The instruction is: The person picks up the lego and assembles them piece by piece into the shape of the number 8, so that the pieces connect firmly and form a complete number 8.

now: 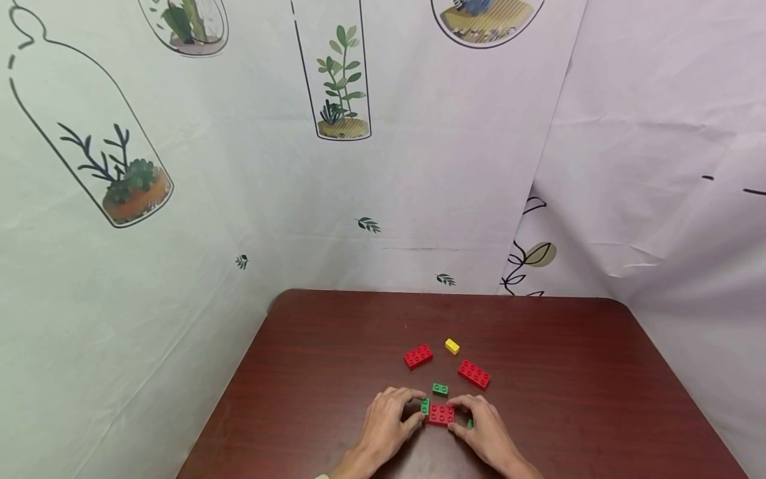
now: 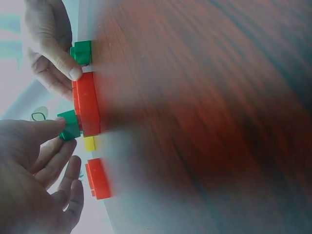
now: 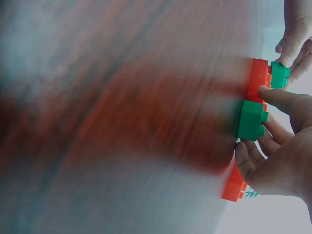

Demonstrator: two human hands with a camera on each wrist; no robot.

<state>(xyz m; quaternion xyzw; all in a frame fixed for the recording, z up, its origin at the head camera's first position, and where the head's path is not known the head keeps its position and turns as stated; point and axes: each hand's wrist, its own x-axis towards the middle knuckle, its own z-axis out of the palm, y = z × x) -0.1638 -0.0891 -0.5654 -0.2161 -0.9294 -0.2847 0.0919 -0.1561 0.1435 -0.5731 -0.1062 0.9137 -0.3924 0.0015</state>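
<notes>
A: Left grip [image 1: 385, 424], head view?
B: Pinching a green brick [image 1: 425, 406] at the left end of a red brick [image 1: 441, 415] on the table [image 1: 311, 392]; right grip [image 1: 483, 427] pinches the right end.
A: Left wrist?
B: Green brick at red brick's studded side; seating unclear.
A: Right wrist?
B: Second green brick [image 3: 250, 121] near right grip.

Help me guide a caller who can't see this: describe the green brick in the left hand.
On the brown table, look between the left hand and right hand for a red brick. At its left end, the left hand pinches the small green brick. Two other green bricks lie nearby on the table; only this one is raised and pinched.
</notes>
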